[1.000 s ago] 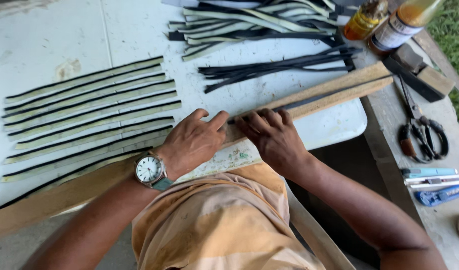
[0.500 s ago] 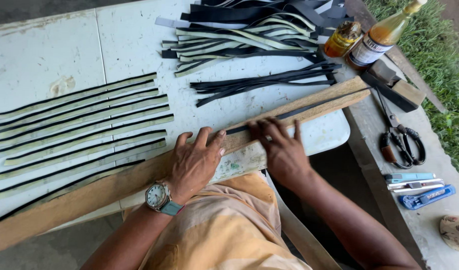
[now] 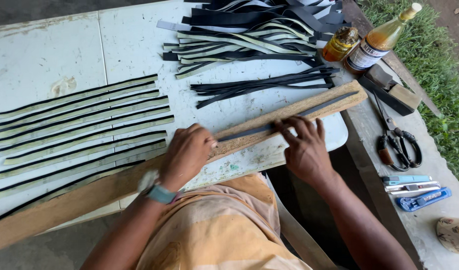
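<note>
A long wooden board [image 3: 309,107] lies slantwise across the front of the white table [image 3: 124,45], with a thin dark strip [image 3: 319,106] along its top face. My left hand [image 3: 187,152] is closed over the board near its middle, at the strip's near end. My right hand [image 3: 302,145] presses flat, fingers spread, on the strip further right. A row of several pale, dark-edged strips [image 3: 84,127] lies side by side at the left. A loose heap of black and pale strips [image 3: 254,37] sits at the back.
Two amber bottles [image 3: 377,42] stand at the back right by a wooden block [image 3: 392,90]. Scissors [image 3: 397,140], utility knives [image 3: 414,192] and a bundle of black strips [image 3: 259,85] lie on the right bench. Grass borders the right edge.
My left hand curled from flat into a fist on the board. My right hand slid rightward along the dark strip. The view shifted, showing more of the table's right side.
</note>
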